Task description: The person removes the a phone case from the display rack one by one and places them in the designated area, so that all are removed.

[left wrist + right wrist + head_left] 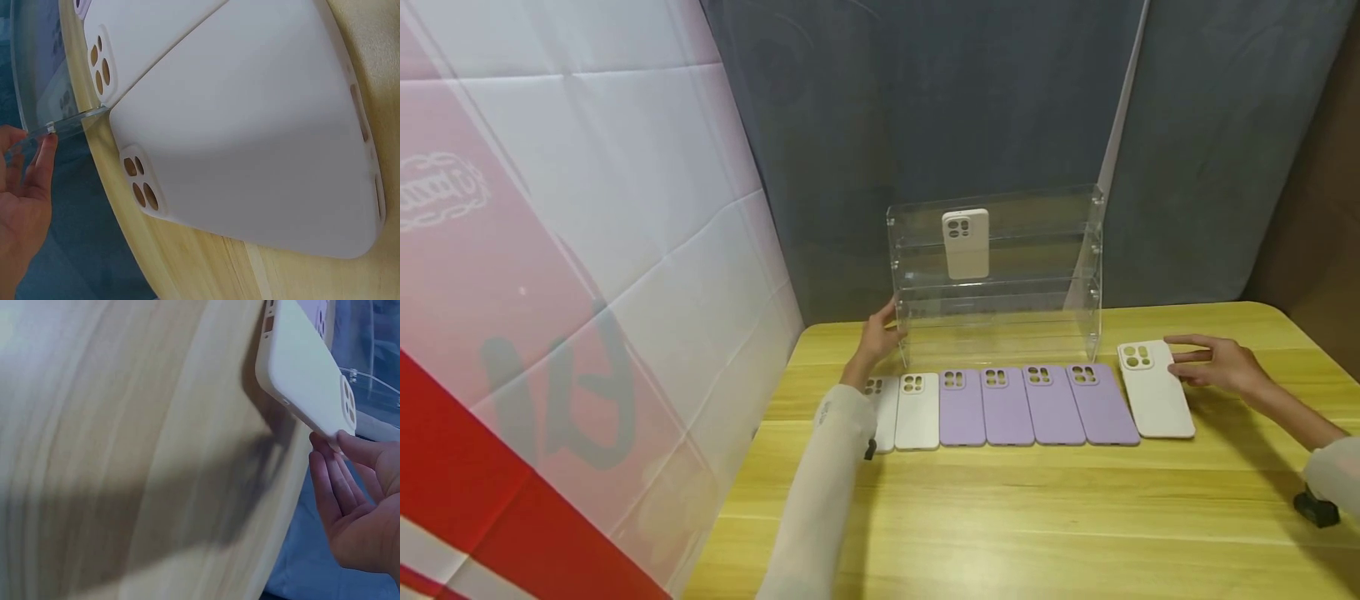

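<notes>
My right hand pinches the edge of a white phone case at the right end of the row. In the right wrist view that case tilts up off the table, thumb on top and fingers beneath. With my left hand I hold the left side panel of a clear acrylic tiered stand. A white phone case leans upright on an upper tier. In front of the stand lie two white phone cases, one fully seen and one partly behind my left sleeve, then several purple phone cases.
The wooden table has a rounded back edge. Behind it hangs a grey curtain. A printed pink and white cloth hangs along the left side. A brown surface stands at the far right.
</notes>
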Available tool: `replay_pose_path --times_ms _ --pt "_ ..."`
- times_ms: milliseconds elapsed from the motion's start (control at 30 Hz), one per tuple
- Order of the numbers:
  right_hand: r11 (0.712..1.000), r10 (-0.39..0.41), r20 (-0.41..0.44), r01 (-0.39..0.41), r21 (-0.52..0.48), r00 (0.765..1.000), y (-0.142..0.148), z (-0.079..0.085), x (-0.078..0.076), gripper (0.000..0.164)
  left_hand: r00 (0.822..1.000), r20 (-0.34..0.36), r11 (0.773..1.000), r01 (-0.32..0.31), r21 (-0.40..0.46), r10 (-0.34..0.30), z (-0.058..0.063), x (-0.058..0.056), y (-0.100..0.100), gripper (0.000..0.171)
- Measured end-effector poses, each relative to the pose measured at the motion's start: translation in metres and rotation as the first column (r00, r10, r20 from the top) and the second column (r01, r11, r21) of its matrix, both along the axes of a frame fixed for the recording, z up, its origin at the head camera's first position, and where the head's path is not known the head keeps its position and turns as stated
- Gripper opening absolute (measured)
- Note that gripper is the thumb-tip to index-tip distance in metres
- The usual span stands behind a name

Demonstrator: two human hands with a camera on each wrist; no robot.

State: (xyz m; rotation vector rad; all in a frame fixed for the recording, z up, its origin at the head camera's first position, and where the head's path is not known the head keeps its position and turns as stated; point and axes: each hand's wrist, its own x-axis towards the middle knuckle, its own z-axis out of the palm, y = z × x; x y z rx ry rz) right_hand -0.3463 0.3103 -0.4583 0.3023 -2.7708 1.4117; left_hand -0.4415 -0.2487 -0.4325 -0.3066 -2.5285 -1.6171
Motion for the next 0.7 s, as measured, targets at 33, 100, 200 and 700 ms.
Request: replay_pose_path --times_ms 33,100,200,700 --pt "1.0 -0.001 0.007 0.001 -0.006 1.0 0.0 -0.002 0.0 0.062 1.0 0.001 1.0 -0.001 0.0 0.001 0.0 0.0 0.0 0.08" --pt "1.0 -0.005 0.016 0.005 -0.02 1.0 0.001 -0.006 0.0 0.058 1.0 0.001 1.0 -0.004 -0.004 0.004 0.0 -0.001 0.001 0.08" --pt "1.0 -0.009 0.027 0.01 -0.026 1.0 0.0 -0.01 0.001 0.057 1.0 0.001 1.0 -0.006 -0.006 0.006 0.0 -0.002 0.001 0.08" --pt "1.0 -0.03 0.01 0.03 0.006 0.999 -0.005 -0.024 0.005 0.062 1.0 -0.006 1.0 -0.005 -0.016 0.004 -0.001 -0.002 0.0 0.079"
